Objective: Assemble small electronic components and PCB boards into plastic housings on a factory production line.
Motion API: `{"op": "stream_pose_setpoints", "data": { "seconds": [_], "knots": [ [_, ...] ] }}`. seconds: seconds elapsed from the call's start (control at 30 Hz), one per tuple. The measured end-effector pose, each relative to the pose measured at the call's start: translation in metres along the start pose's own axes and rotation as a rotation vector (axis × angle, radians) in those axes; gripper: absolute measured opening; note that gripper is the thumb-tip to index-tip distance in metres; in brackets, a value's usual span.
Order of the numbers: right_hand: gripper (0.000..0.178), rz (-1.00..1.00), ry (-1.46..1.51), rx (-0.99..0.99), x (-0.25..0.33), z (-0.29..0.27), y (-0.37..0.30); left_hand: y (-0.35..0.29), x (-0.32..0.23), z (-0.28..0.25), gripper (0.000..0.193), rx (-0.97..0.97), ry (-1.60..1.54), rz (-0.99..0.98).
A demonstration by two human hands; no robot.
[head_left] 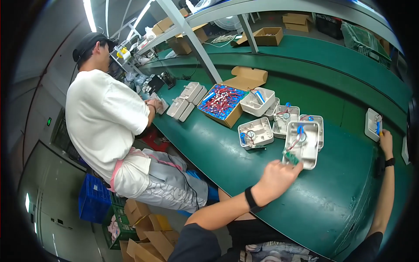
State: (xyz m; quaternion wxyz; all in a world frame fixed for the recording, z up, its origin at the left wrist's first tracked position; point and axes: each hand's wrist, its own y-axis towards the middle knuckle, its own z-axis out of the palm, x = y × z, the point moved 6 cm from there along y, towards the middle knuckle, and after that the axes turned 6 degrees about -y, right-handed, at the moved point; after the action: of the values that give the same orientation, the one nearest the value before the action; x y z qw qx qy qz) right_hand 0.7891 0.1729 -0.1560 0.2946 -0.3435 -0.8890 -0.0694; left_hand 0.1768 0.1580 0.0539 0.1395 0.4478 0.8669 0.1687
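Observation:
My left hand (pixel 277 181) is closed on the lower edge of a white plastic housing (pixel 310 150), beside a small green circuit board (pixel 291 158). Inside this housing are a round metal part, red wires and a blue piece. Far to the right, my right hand (pixel 386 144) reaches to another white housing (pixel 372 124) that holds a blue cylinder. Its fingers are closed around something small and yellow-orange, too small to name. Several similar housings, such as the open one (pixel 262 126) with wires and a board, lie just beyond my left hand.
An open cardboard box (pixel 233 120) full of blue cylinders with red wires stands on the green table (pixel 209 150). Stacked housings (pixel 178 107) lie further left, near a co-worker in a white shirt (pixel 102 96). A grey metal post (pixel 198 48) rises behind the box.

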Motion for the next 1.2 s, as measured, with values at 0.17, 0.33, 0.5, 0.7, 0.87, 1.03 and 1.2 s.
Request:
{"op": "stream_pose_setpoints", "data": {
  "seconds": [0.17, 0.33, 0.5, 0.7, 0.87, 1.03, 1.2],
  "knots": [
    [0.019, -0.542, -0.054, -0.420, 0.090, -0.036, -0.077, -0.070, -0.006, -0.034, 0.018, 0.083, 0.008, -0.003],
    [0.028, -1.128, 0.079, 0.174, 0.277, -0.010, -0.284, -0.114, -0.016, -0.021, 0.019, 0.168, -0.066, -0.091],
    [0.036, -1.417, 0.221, 0.377, 0.332, 0.044, -0.387, -0.118, -0.030, -0.001, 0.017, 0.193, -0.093, -0.074],
    [0.047, -1.511, -0.081, 0.420, 0.341, 0.093, -0.415, -0.117, -0.045, 0.008, 0.018, 0.095, -0.172, -0.096],
    [0.051, -1.454, -0.044, 0.397, 0.340, 0.097, -0.414, -0.132, -0.017, -0.008, 0.028, -0.057, -0.436, -0.150],
    [0.052, -1.395, -0.162, 0.429, 0.354, 0.093, -0.423, -0.132, 0.015, -0.003, 0.035, -0.025, -0.421, -0.447],
    [0.055, -1.323, -0.239, 0.407, 0.357, 0.097, -0.432, -0.146, 0.015, 0.017, 0.036, 0.000, -0.662, -0.505]
  ]
}}
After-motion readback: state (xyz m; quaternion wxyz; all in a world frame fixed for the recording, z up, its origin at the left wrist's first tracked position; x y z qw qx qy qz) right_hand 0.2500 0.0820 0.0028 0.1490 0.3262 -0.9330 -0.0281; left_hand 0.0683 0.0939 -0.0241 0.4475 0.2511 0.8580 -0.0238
